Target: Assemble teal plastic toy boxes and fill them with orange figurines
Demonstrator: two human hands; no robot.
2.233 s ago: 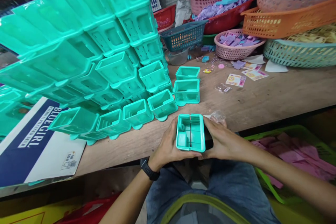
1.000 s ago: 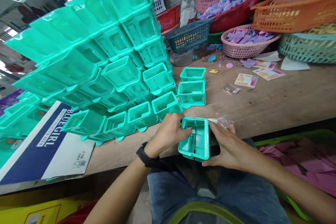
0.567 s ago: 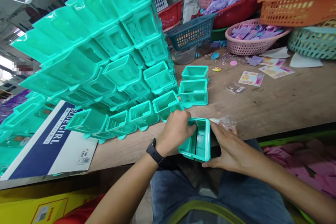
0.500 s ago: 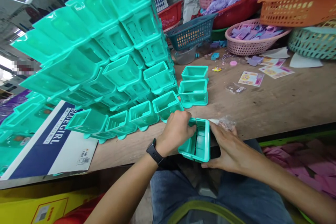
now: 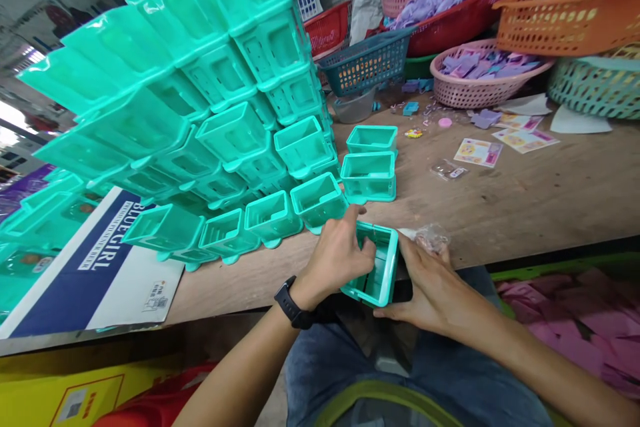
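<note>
A small open-topped turquoise plastic box [image 5: 383,273] is tilted at the table's front edge, above my lap. My right hand [image 5: 433,280] grips its right side, thumb below and fingers behind the far side. A crumpled clear plastic bag [image 5: 433,237] lies by those fingers; whether they hold it is unclear. My left hand [image 5: 337,253], with a black watch on the wrist, is curled over the box's left wall, and bent digits reach inside. Its other fingers are partly hidden. Just beyond stand matching boxes, the nearest one [image 5: 317,203] close to my left knuckles.
A tall stack of turquoise boxes [image 5: 215,73] fills the left. A printed cardboard sheet [image 5: 125,280] lies beside it on the wooden table [image 5: 500,207]. Baskets of purple pieces [image 5: 490,73] line the back right. Printed cards [image 5: 479,152] and a small bagged item [image 5: 449,169] lie nearer.
My left hand has shifted slightly, its bent digits now lower and further into the box. The box and my right hand have moved slightly left.
</note>
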